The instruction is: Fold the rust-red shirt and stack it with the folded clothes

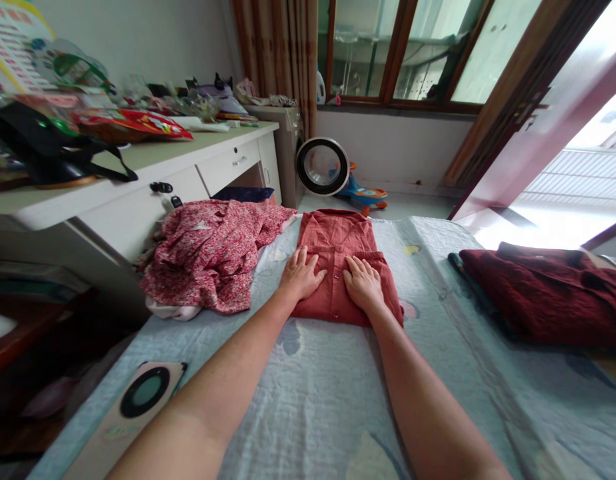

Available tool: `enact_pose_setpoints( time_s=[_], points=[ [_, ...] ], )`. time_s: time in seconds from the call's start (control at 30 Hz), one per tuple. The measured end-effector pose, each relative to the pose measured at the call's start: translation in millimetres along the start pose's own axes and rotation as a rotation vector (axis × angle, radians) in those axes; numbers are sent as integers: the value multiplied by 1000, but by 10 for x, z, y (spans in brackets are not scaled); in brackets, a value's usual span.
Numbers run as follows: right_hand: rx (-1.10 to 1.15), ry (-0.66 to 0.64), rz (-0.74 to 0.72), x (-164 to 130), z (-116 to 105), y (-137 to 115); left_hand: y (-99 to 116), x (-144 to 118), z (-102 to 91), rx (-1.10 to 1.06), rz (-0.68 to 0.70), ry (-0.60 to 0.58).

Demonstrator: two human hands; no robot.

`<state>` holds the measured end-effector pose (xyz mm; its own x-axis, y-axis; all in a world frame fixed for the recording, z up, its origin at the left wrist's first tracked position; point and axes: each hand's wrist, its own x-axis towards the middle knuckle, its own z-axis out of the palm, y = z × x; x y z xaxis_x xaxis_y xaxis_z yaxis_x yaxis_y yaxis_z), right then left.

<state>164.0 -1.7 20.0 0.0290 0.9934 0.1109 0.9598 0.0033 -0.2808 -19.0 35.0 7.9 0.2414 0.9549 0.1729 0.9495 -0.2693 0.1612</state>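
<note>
Rust-red folded button shirt [338,260] lies mid-frame on pale blue quilted bed cover [308,400]. Crumpled red floral cotton garment [213,257] just left of it, dark maroon folded knit [548,293] at right, well apart. White desk [138,193] with clutter upper left; round fan [322,167] on floor behind. Left hand [301,275] and right hand [363,283] press flat on shirt's near half, fingers open, spread, gripping nothing. No legible writing.

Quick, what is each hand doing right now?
Left hand: open, flat on the folded rust-red button shirt.
Right hand: open, flat on the same shirt.
</note>
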Motion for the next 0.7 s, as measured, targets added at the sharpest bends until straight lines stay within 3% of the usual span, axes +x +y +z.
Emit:
enact_pose_setpoints(
  time_s=[0.33,0.5,0.7],
  points=[
    [2,-4,1,6,-1,-3,-6,64,-8,-5,-18,-139],
    [-5,2,-5,9,8,8,109,118,-21,8,-106,-208],
    [-3,0,0,11,9,13,235,107,-16,38,-157,-151]
  ],
)
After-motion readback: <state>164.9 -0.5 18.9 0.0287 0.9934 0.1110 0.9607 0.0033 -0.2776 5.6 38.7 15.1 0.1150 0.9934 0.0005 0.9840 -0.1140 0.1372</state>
